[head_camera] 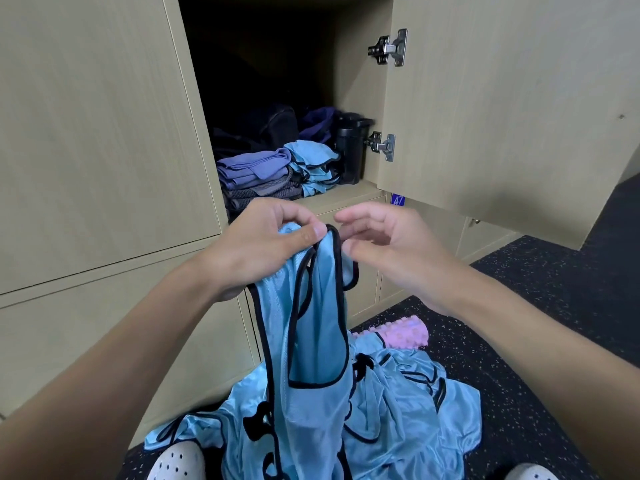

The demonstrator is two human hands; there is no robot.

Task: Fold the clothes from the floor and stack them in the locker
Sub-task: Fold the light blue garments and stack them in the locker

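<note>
The left hand [266, 244] is pinching the blue vest [322, 306] by 1 strap, starting its fold, while the right hand [388, 247], loose and empty at 3 o'clock, is likely needing the 2nd strap.

black bottle [351, 150], pink roller [401, 332], white shoe [175, 460]

Light blue, black-edged: vest [318, 323], centre. Pale wood grain: locker [86, 133], upper left. Black, pale-speckled: floor [536, 289], right. Pink: roller [405, 332]. Purple over grey: folded stack [252, 171].
</note>
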